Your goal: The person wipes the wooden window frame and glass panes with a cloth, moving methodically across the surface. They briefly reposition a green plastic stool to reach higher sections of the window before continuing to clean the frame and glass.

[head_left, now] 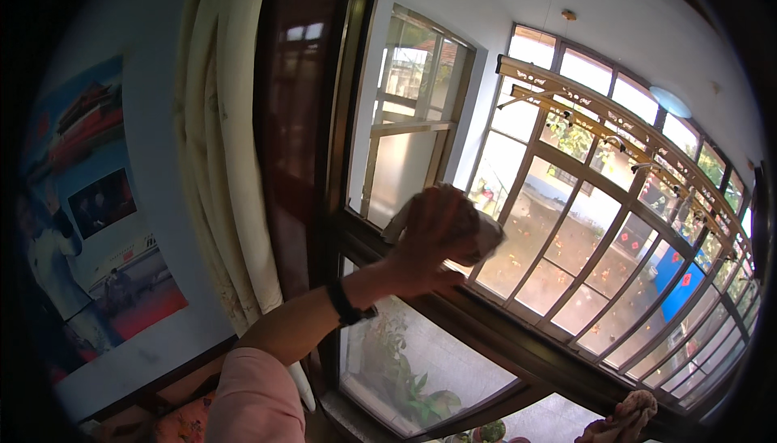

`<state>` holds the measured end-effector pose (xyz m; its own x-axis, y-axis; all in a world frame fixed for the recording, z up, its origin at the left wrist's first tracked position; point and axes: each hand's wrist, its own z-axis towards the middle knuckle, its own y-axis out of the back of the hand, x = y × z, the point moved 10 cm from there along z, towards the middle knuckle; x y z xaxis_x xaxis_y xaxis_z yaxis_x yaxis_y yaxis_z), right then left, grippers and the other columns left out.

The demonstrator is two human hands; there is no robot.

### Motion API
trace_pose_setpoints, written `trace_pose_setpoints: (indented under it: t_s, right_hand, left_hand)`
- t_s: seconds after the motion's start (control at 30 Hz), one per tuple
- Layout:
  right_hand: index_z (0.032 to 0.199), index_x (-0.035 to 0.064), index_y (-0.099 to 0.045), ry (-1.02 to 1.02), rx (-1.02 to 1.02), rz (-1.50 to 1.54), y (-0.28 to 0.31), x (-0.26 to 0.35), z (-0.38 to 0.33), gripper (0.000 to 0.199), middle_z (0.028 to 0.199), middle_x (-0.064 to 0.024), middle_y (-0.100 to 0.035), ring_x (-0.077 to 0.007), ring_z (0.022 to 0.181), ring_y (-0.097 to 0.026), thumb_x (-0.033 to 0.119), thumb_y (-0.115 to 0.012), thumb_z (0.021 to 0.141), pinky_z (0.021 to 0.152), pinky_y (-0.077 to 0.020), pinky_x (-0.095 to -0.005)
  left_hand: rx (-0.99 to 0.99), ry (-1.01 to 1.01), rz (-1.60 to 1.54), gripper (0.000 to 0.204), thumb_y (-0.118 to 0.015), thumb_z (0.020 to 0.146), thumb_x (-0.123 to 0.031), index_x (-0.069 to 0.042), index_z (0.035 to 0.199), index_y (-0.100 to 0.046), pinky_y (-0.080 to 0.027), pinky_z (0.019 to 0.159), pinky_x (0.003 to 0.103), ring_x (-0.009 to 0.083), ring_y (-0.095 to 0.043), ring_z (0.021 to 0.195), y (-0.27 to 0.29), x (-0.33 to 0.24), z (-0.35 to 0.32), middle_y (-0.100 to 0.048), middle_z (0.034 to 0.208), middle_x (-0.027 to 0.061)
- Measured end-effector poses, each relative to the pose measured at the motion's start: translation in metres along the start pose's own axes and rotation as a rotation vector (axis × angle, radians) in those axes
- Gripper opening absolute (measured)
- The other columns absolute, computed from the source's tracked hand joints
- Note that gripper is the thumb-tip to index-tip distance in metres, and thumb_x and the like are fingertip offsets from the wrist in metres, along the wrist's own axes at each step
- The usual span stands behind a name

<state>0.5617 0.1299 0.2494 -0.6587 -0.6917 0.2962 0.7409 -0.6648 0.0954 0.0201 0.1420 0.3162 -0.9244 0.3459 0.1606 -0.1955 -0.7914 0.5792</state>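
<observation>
My left hand (429,237) is spread over a greyish cloth (489,239), pressed against the lower left part of a large window pane, just above the dark crossbar (502,326) of the frame. Edges of the cloth stick out on both sides of the fingers. A black watch band (344,304) circles the left wrist, below it a pink sleeve (255,398). At the lower right edge my right hand (600,430) grips a bunched, brownish cloth (639,407) close to the frame; most of that hand is cut off or dark.
Left of the window hang a cream curtain (231,119) and a wall poster (97,241). Beneath the crossbar is a lower pane (421,370) with leafy plants behind it. Past the glass are a drying rack (599,111) under the ceiling and a wall of barred windows (566,241).
</observation>
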Motion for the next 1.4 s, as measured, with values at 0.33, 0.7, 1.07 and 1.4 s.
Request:
trace_pose_setpoints:
  t_s: [0.33,0.7,1.07,1.4]
  right_hand:
    - [0.125,0.0,-0.045,-0.108,0.025,0.15,0.004,-0.037,-0.01,0.033,0.113,-0.0132,-0.053,-0.0247,0.091,-0.056,0.02,-0.049,0.098,0.091,-0.0463,-0.0431]
    - [0.139,-0.0025,-0.039,-0.178,0.005,0.211,0.001,-0.034,-0.014,0.05,0.127,-0.0171,-0.052,-0.0263,0.107,-0.058,0.026,-0.052,0.099,0.098,-0.0471,-0.0417]
    - [0.153,-0.0049,-0.033,0.254,-0.049,-0.045,0.001,0.002,-0.029,0.068,0.141,-0.021,-0.052,-0.028,0.123,-0.06,0.032,-0.056,0.1,0.105,-0.0479,-0.0403]
    - [0.134,0.0066,-0.059,-0.939,0.11,1.429,-0.03,-0.095,-0.084,0.051,0.111,-0.0121,-0.074,-0.0198,0.082,-0.072,0.046,-0.047,0.104,0.06,-0.0615,-0.0363]
  left_hand:
    - [-0.137,0.598,0.003,0.107,-0.05,0.093,-0.074,0.008,0.156,-0.02,-0.005,0.118,0.071,0.0648,-0.002,0.147,-0.005,0.14,-0.093,-0.004,0.157,0.0471]
    - [-0.017,0.204,-0.017,0.081,-0.057,0.092,-0.069,-0.007,0.142,-0.048,-0.005,0.116,0.074,0.0651,-0.002,0.147,-0.029,-0.018,-0.052,-0.009,0.158,0.045]
    - [-0.395,0.134,0.044,0.106,-0.061,0.085,-0.075,0.001,0.153,-0.032,-0.002,0.116,0.072,0.0601,-0.003,0.149,0.002,0.007,0.037,-0.009,0.159,0.0413]
    - [0.046,-0.327,-0.261,0.079,-0.088,0.065,-0.047,-0.029,0.137,-0.06,-0.016,0.12,0.063,0.0407,-0.024,0.152,-0.008,-0.108,0.085,-0.04,0.159,0.0105]
